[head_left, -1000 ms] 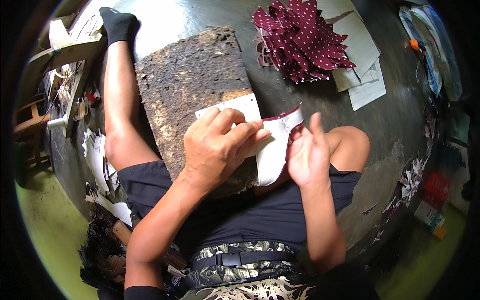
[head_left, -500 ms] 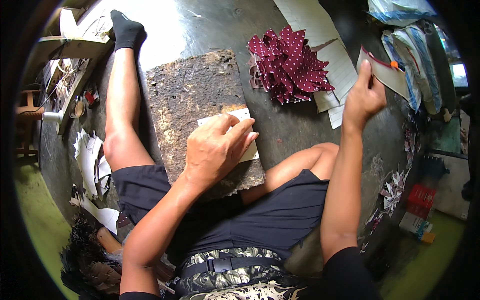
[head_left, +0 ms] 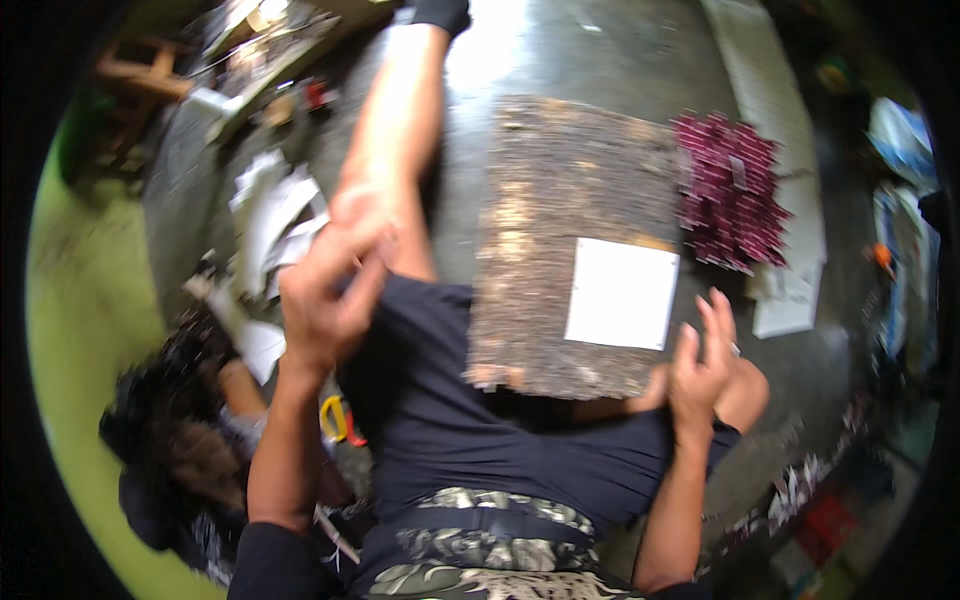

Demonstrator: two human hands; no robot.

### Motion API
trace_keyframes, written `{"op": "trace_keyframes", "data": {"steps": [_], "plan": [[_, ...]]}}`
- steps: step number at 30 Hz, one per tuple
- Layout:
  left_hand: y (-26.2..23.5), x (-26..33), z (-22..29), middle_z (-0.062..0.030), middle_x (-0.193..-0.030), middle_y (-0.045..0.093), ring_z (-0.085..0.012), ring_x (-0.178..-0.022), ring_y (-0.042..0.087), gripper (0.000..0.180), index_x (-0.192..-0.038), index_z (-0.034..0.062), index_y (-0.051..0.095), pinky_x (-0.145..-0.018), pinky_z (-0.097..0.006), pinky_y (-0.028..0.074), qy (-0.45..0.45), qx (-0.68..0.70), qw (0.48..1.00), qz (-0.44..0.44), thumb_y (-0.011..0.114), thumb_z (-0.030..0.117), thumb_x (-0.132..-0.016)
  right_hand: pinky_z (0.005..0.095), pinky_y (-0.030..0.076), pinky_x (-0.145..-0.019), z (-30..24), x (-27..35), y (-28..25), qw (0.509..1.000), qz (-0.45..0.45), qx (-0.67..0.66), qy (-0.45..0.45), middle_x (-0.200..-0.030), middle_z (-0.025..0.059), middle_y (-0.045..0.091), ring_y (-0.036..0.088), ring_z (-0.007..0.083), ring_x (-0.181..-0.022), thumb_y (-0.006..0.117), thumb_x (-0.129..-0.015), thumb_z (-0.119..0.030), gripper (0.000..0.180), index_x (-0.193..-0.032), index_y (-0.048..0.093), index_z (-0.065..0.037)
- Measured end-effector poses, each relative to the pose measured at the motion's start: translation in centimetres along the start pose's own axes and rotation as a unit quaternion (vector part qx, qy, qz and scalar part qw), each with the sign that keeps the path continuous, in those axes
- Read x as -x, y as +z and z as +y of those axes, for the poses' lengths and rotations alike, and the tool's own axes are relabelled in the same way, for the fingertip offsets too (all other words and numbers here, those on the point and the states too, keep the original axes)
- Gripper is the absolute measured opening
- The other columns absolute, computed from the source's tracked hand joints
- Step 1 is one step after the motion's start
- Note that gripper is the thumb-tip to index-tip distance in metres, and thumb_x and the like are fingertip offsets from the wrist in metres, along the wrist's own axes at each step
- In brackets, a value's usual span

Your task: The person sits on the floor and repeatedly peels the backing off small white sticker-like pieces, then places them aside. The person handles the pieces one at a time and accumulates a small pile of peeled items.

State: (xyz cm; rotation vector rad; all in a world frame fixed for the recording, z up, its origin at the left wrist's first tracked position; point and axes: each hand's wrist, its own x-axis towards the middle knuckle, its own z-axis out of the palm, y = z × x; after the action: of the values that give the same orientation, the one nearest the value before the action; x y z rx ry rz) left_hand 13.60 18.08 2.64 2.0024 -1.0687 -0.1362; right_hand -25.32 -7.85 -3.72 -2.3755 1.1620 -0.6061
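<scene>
My right hand (head_left: pixel 705 365), fingers spread and holding nothing, rests at the near right corner of the worn board (head_left: pixel 570 250) across my lap. My left hand (head_left: pixel 325 290) hangs raised left of my thigh, fingers curled; contents blurred. A white sheet (head_left: pixel 622 293) lies near the board's right edge; dotted maroon pieces (head_left: pixel 730 190) lie beyond.

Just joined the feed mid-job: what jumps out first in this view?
A worn, speckled brown board fills the centre, propped on the seated person's lap, with a plain white sheet lying on its lower right part. To its right, on the grey floor, sits a heap of dark red dotted pieces. The left hand is raised at the left beside the leg; the right hand is spread at the board's lower right corner.
</scene>
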Motion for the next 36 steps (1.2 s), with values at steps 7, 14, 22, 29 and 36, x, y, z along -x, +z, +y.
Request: {"op": "trace_keyframes", "data": {"steps": [7, 14, 22, 29, 36], "plan": [[-15.2, -2.8, -21.2, -0.012, -0.123, 0.087, -0.0211, -0.107, 0.081, 0.037, -0.14, 0.0062, 0.081, -0.098, -0.038, 0.064, -0.3, -0.247, 0.92, 0.054, 0.083, 0.024, -0.108, 0.0402, 0.059, -0.11, 1.1, 1.6, 1.1, 0.996, 0.01, -0.052, 0.078, -0.159, 0.0187, 0.069, 0.071, 0.0305, -0.135, 0.065, -0.112, 0.001, 0.031, -0.142, 0.074, 0.005], [-8.5, -0.7, -24.8, -0.0166, -0.125, 0.082, -0.0377, -0.123, 0.075, 0.044, -0.129, 0.0097, 0.083, -0.107, -0.05, 0.057, -0.213, -0.416, 0.883, -0.026, 0.094, 0.033, -0.093, 0.0368, 0.061, -0.103, 2.0, 1.7, 1.5, 0.992, -0.012, -0.073, 0.107, -0.158, 0.0175, 0.069, 0.072, 0.0271, -0.13, 0.066, -0.113, 0.0, 0.029, -0.141, 0.074, 0.004], [-11.0, 2.0, -22.7, -0.0139, -0.125, 0.082, -0.0295, -0.12, 0.078, 0.026, -0.124, 0.002, 0.085, -0.106, -0.039, 0.06, -0.134, -0.19, 0.973, 0.016, 0.083, 0.007, -0.099, 0.0347, 0.06, -0.102, 2.3, 2.1, 1.3, 0.987, -0.004, -0.109, 0.121, -0.158, 0.0156, 0.069, 0.072, 0.0234, -0.128, 0.065, -0.114, 0.0, 0.028, -0.14, 0.074, 0.005], [-14.0, -1.5, -6.1, -0.0077, -0.127, 0.08, -0.0157, -0.12, 0.076, 0.056, -0.158, 0.0021, 0.067, -0.105, -0.031, 0.061, -0.141, 0.098, 0.979, -0.113, 0.077, -0.011, -0.104, 0.0322, 0.057, -0.109, 0.1, 0.9, 0.3, 0.97, 0.026, -0.209, 0.124, -0.153, 0.0135, 0.071, 0.07, 0.0202, -0.132, 0.067, -0.114, 0.002, 0.025, -0.138, 0.073, 0.005], [4.1, -6.3, 11.3, -0.017, -0.095, 0.082, -0.0369, -0.088, 0.08, 0.06, -0.154, 0.0082, 0.053, -0.08, -0.048, 0.061, 0.002, 0.112, 0.88, -0.462, 0.085, 0.012, -0.103, 0.0269, 0.054, -0.094, -9.8, -1.3, -3.3, 0.873, -0.127, -0.451, 0.139, -0.127, 0.0056, 0.075, 0.068, 0.0128, -0.112, 0.09, -0.1, -0.002, 0.053, -0.149, 0.07, -0.001]]}}
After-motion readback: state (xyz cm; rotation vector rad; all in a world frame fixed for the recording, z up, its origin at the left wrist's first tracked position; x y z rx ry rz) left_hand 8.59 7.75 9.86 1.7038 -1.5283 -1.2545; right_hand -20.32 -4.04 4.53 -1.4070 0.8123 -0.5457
